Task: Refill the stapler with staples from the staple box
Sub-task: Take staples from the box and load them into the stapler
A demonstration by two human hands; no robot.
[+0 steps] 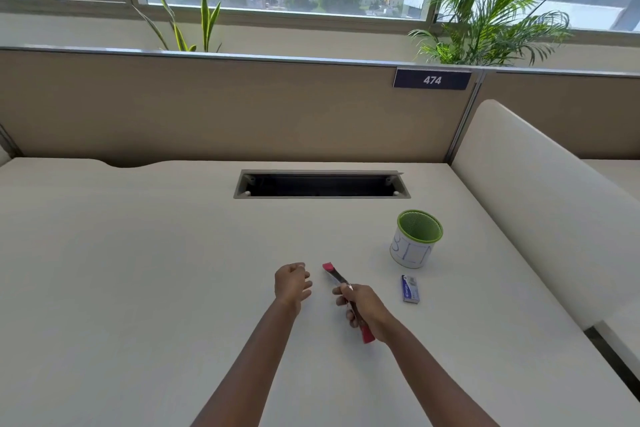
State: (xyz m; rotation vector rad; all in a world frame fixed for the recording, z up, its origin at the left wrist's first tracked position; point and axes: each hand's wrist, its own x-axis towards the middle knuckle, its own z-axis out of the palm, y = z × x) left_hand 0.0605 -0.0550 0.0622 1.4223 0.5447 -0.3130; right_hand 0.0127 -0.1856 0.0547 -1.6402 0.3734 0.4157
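Gripping the red stapler (336, 277) around its middle, the right hand (365, 308) holds it over the desk (138, 253), toward the front edge. The left hand (292, 282) hovers just beside it, fingers loosely curled. The staple box (410, 289) lies rightward, near a green cup (415, 239).

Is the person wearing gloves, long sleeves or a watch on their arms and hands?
No. The left hand and the right hand wear no gloves. The left forearm and the right forearm are bare too. No sleeve comes into view, and no watch or bracelet shows on either wrist. Rings would be too small to tell.
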